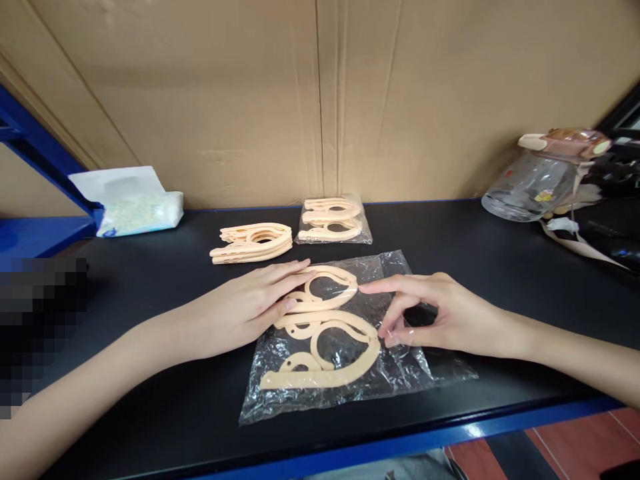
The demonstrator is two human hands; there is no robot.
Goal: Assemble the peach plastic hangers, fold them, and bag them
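Observation:
A clear plastic bag (345, 395) lies flat on the black tabletop, with cream folding clothes hangers in it. The upper folded hanger (345, 275) and the lower folded hanger (310, 380) sit one above the other. My left hand (245, 303) rests over their left side, fingers stretched flat across the upper hanger. At the right side is my right hand (445, 310). Its index finger reaches out to the upper hanger's rounded end, while the thumb and a bent finger touch the bag beside the lower hanger's end. Whether any film lies between those two fingertips is hard to see.
Behind the bag are a loose stack of folded hangers (255, 245) and a smaller bagged set of hangers (333, 220). A tissue pack (143, 212) stands at back left. A clear water bottle (533, 183) with a strap is at back right. Cardboard (225, 100) closes off the back.

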